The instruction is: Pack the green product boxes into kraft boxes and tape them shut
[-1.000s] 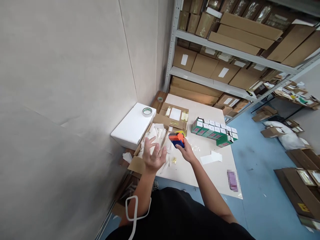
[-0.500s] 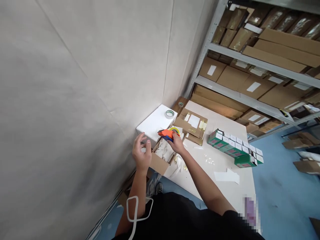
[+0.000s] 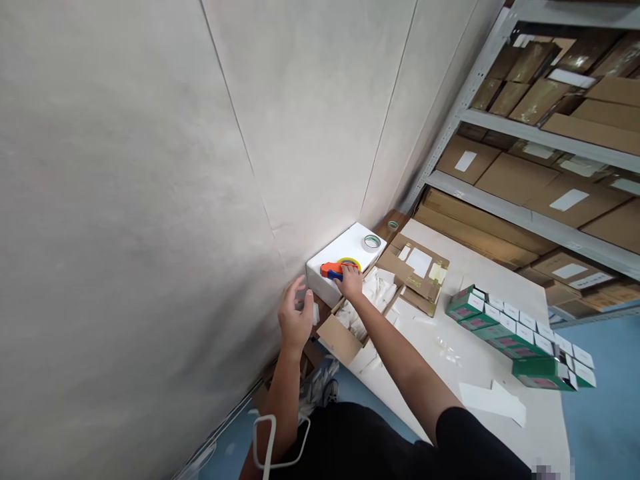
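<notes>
My right hand (image 3: 351, 283) is closed round an orange and blue tape dispenser (image 3: 331, 271), which carries a yellow-rimmed roll. The dispenser is over the near part of a white box (image 3: 327, 287) against the wall; I cannot tell whether it rests on it. A roll of tape (image 3: 372, 243) lies at the far end of that box. Beside the white box, my left hand (image 3: 297, 315) is raised with fingers apart and nothing in it. Below my right hand stands an open cardboard box (image 3: 341, 339) filled with crumpled white paper (image 3: 371, 300).
A flattened carton (image 3: 423, 267) with white labels lies on the white table (image 3: 500, 300). Several green boxes (image 3: 515, 333) stand in a row to the right. White paper scraps (image 3: 493, 403) lie nearer. Shelves (image 3: 530, 213) full of cartons line the back; the wall (image 3: 200, 233) is at my left.
My right hand has carried the tape dispenser from above the open cardboard box onto or over the white box. My left hand stays open, and the view has shifted left.
</notes>
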